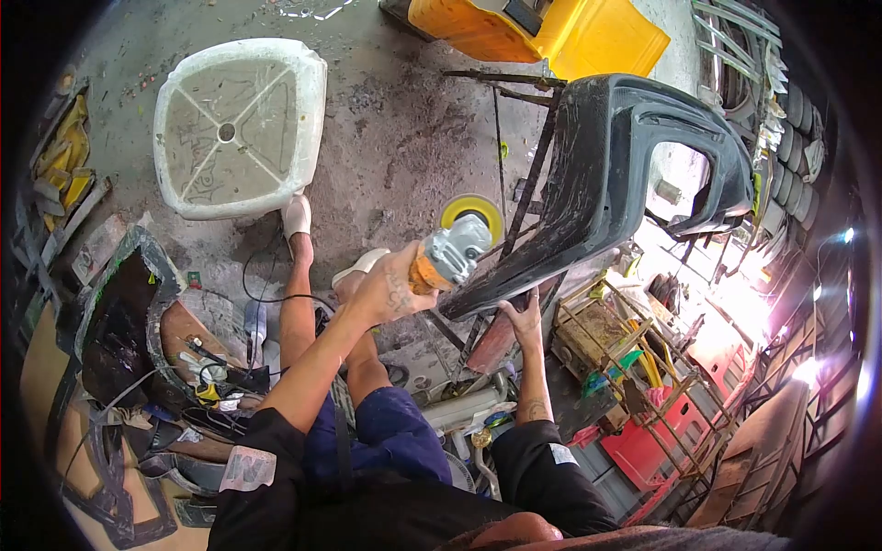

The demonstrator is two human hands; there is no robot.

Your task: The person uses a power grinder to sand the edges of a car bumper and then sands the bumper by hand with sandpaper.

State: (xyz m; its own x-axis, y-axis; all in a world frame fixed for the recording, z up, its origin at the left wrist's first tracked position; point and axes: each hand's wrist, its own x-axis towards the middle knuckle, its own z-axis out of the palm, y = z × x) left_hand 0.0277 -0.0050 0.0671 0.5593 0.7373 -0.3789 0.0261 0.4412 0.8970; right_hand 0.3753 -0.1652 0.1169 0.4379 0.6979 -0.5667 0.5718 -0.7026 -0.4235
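Note:
My left hand (390, 286) is closed around the orange body of an angle grinder (453, 250), whose yellow disc (473, 217) lies beside the lower left edge of a large black plastic panel (597, 174). Whether the disc touches the panel cannot be told. The panel has a large opening at its right and pale scuffs on its surface, and it rests on a dark metal frame (536, 165). Under the panel's lower edge is my right hand (524, 320), its fingers spread and partly hidden against the panel.
A white stool (234, 129) stands at the upper left and a yellow plastic part (602, 37) lies at the top. Dark curved panels (124, 321) and cables clutter the left. At the right are a rusty metal rack (597, 340) and red plastic pieces (657, 441).

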